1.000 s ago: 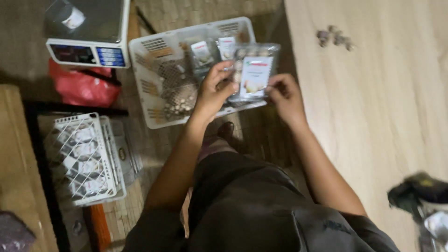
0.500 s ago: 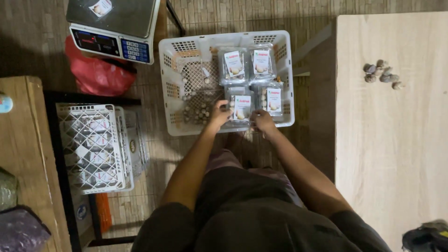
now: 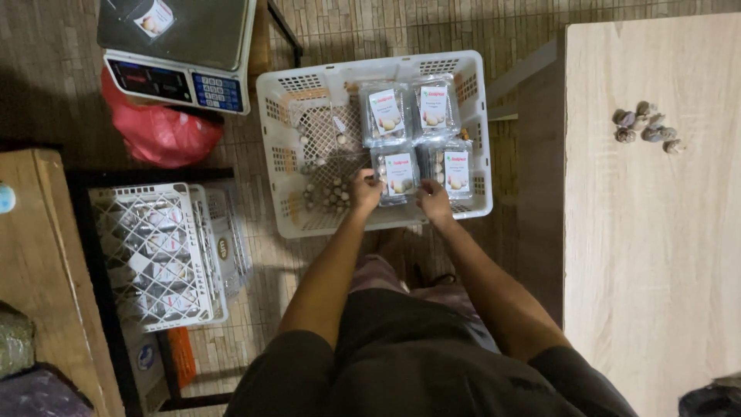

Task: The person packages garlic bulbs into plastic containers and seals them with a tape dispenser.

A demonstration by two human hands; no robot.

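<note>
Left hand [image 3: 366, 190] and right hand [image 3: 434, 203] both gripping the clear plastic clamshell pack with a white label [image 3: 396, 174], now lowered into the white perforated plastic crate [image 3: 282, 154]. Raised above the crate a second ago; now seated beside three like packs [image 3: 424, 116], loose brown nuts [image 3: 328, 194] at left.

You lowered the clear labelled packet [image 3: 398, 174] from in front of you into the white basket [image 3: 287, 123], set it beside three others, your left hand [image 3: 366, 191] and right hand [image 3: 434, 203] ended at its near edge.
</note>
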